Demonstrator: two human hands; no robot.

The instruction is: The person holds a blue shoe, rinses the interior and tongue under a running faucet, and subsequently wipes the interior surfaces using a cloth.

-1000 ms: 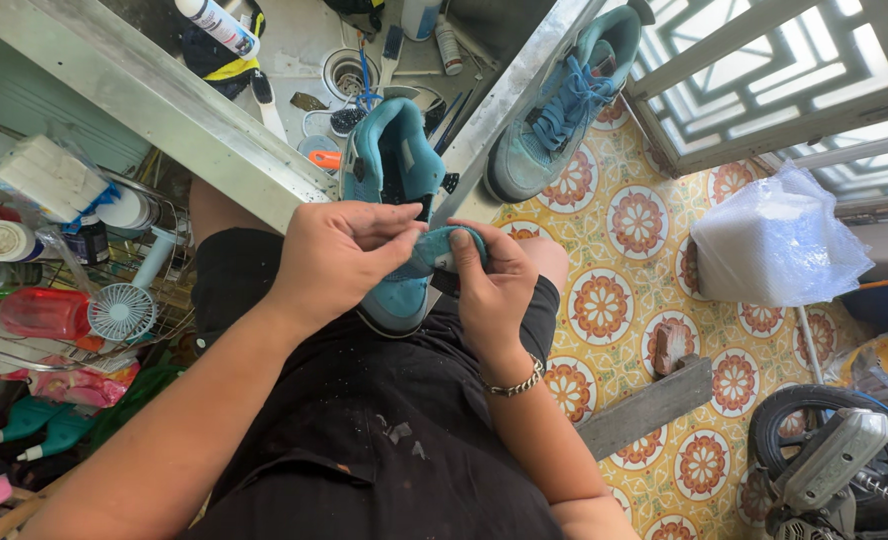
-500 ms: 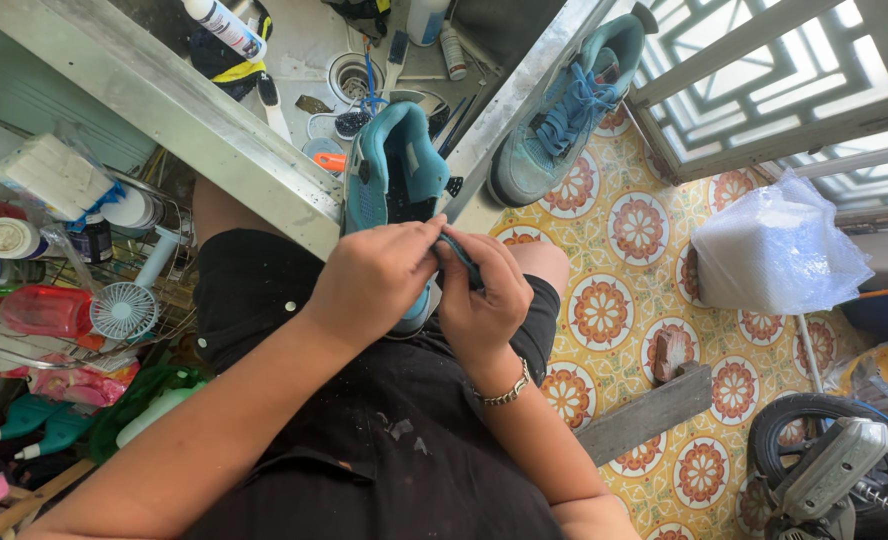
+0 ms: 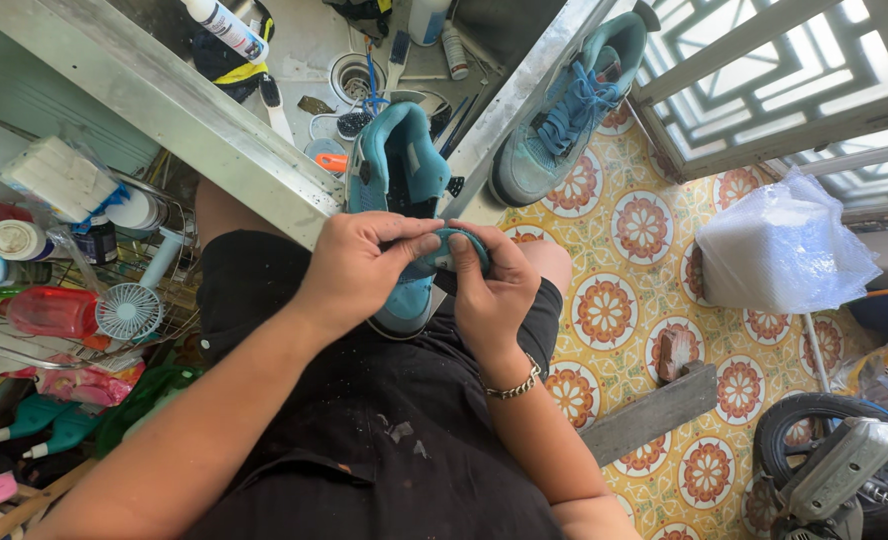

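teal sneaker (image 3: pixel 396 175) rests on the person's lap; left hand (image 3: pixel 356 265) and right hand (image 3: pixel 492 285) both pinch its teal tongue (image 3: pixel 442 250) closed-fingered.

Second teal sneaker (image 3: pixel 564 110) on patterned tile floor (image 3: pixel 644 225), bubble-wrap bundle (image 3: pixel 782 250), small white fan (image 3: pixel 129 310), red bottle (image 3: pixel 49 312)

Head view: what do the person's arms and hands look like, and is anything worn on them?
Both forearms are bare, with no sleeves reaching them and no gloves. The left hand wears nothing visible. The right hand has a metal chain bracelet at the wrist. No rings or markings can be made out. Lower down is dark clothing flecked with pale specks.
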